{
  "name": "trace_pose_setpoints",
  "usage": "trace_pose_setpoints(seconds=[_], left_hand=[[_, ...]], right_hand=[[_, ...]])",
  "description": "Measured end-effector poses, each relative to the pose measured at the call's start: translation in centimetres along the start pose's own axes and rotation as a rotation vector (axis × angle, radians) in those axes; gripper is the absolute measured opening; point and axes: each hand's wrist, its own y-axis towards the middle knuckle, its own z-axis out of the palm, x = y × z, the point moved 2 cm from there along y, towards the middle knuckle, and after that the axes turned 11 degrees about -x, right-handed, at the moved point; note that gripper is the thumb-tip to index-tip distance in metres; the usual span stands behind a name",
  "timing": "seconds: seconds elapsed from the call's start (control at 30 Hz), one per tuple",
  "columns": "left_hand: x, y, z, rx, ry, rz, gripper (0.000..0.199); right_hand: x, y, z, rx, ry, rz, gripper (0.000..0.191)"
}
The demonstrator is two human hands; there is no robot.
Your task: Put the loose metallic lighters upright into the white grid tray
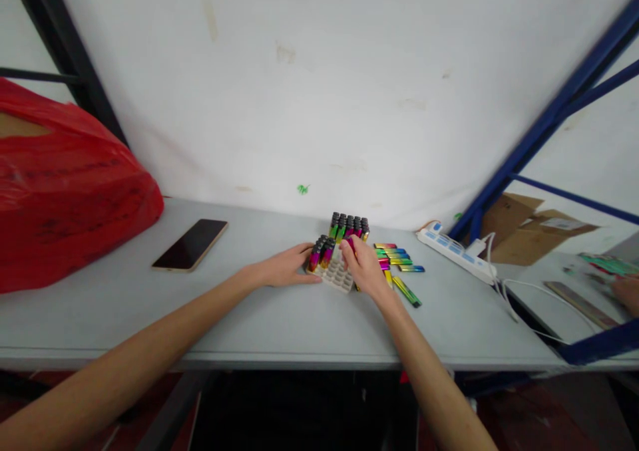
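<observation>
A pale tray [340, 279] with rows of small cells lies on the grey table. Several shiny multicoloured lighters [322, 253] with dark tops stand upright in its left part. My left hand [287, 266] rests against the tray's left side, thumb and fingers spread apart. Over the tray's right part, my right hand [363, 265] pinches a pinkish-purple lighter [351, 242], mostly hidden by the fingers. Behind is a full group of upright lighters [349, 225]. To the right of my right hand, several loose lighters [399, 259] lie flat on the table.
A phone [190, 245] lies at the left, near a big red bag [74, 191]. At the right are a white power strip [456, 255] with cables, blue shelf posts [549, 122] and a cardboard box [529, 231]. Another person's hand [628, 293] shows at the far right edge.
</observation>
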Motion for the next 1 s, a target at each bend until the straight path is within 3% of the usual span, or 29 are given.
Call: trace_pose_setpoints(seconds=[0.13, 0.23, 0.33, 0.47, 0.57, 0.8, 1.0], left_hand=[[0.0, -0.1, 0.1, -0.010, 0.007, 0.001, 0.083], [-0.2, -0.1, 0.0, -0.020, 0.002, 0.000, 0.081], [-0.3, -0.1, -0.1, -0.017, 0.000, -0.008, 0.080], [-0.6, -0.1, -0.2, -0.001, 0.002, -0.009, 0.080], [-0.6, -0.2, -0.2, 0.005, 0.012, -0.014, 0.083], [0.3, -0.2, 0.0, 0.003, 0.025, 0.000, 0.079], [0.5, -0.2, -0.1, 0.007, 0.026, 0.003, 0.070]], right_hand=[[-0.2, 0.0, 0.2, 0.117, -0.116, -0.113, 0.053], [-0.4, -0.2, 0.4, 0.172, -0.129, -0.082, 0.059], [-0.3, -0.3, 0.7, 0.148, -0.077, -0.045, 0.061], [-0.4, -0.4, 1.6, 0.222, -0.034, -0.023, 0.054], [-0.2, -0.4, 2.1, 0.282, -0.144, -0.042, 0.049], [4.0, -0.5, 1.3, 0.373, -0.525, 0.019, 0.049], [5.9, 0.1, 0.4, 0.489, -0.561, 0.038, 0.052]])
